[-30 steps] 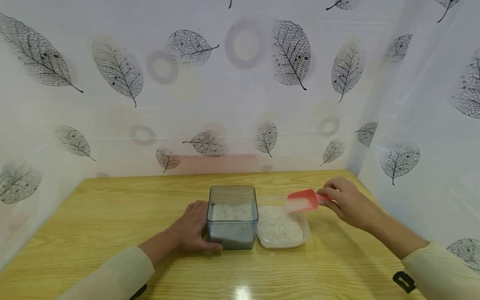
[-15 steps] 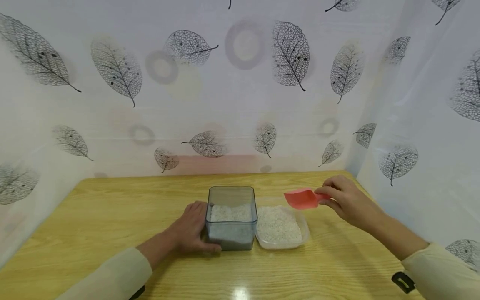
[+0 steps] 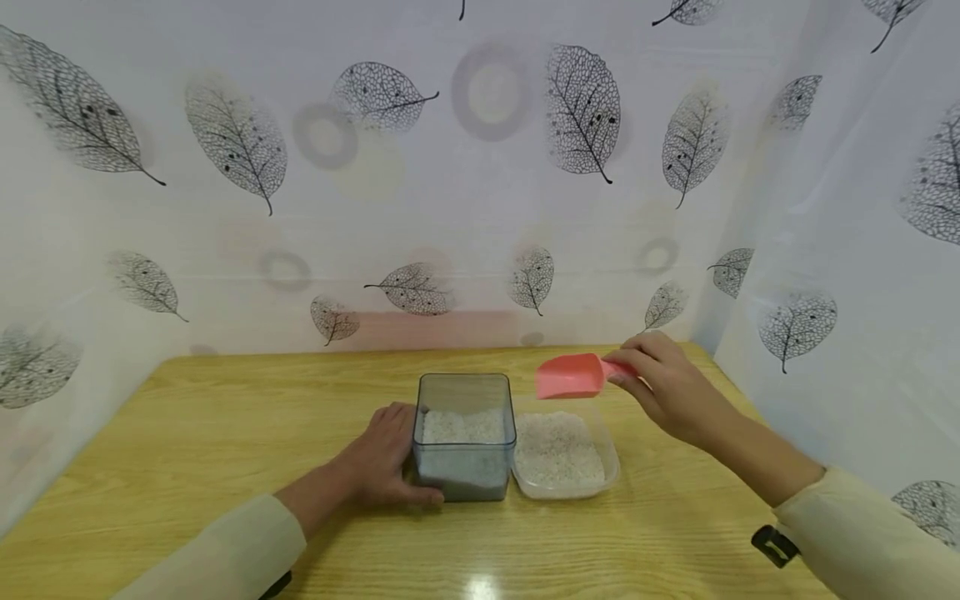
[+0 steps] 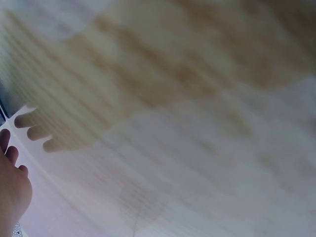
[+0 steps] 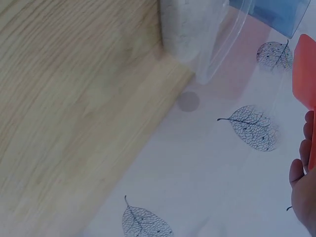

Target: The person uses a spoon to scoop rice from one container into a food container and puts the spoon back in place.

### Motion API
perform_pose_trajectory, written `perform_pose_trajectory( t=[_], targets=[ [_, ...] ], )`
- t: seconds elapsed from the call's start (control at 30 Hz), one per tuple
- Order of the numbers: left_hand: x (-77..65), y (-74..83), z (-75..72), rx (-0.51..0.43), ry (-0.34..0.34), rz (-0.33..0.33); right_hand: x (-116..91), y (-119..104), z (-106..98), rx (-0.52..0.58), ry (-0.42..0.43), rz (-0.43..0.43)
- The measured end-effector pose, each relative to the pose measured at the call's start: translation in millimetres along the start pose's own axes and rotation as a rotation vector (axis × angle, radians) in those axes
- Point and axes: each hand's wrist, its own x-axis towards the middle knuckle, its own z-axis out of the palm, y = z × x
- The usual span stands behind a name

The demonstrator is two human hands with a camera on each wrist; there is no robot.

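Note:
My left hand holds the left side of a grey see-through square container, its thumb at the front corner. White grains that look like rice partly fill it. Right beside it stands a low clear plastic tub, also holding white grains. Above this tub's back part, my right hand grips a pink scoop by its handle. No grains show in the scoop's bowl. In the right wrist view, the fingers curl round the scoop's handle.
Both containers stand on a light wood-grain table. A pale sheet printed with leaves hangs behind the table and along its sides. A black band shows at the right sleeve.
Grains were spilling from the scoop into the clear tub; now its bowl shows none. My right hand has lifted the scoop and moved it left. The left hand stays in place.

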Motion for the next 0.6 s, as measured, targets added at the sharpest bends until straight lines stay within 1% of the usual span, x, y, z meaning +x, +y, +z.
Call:
perform_pose_trajectory(
  t=[0.13, 0.3, 0.43, 0.6],
  targets=[
    [0.0, 0.3, -1.0, -0.001, -0.003, 0.000, 17, -10, 2, 0.026, -0.010, -0.002],
    [0.2, 0.3, -1.1, 0.000, -0.003, 0.005, 34, -21, 7, 0.030, -0.058, -0.013],
    [0.2, 0.6, -1.5, -0.006, -0.008, 0.001, 47, -29, 11, 0.027, -0.101, -0.055],
    [0.1, -0.1, -1.2, -0.017, -0.016, -0.009, 61, -37, 18, 0.009, -0.146, -0.131]
  ],
)
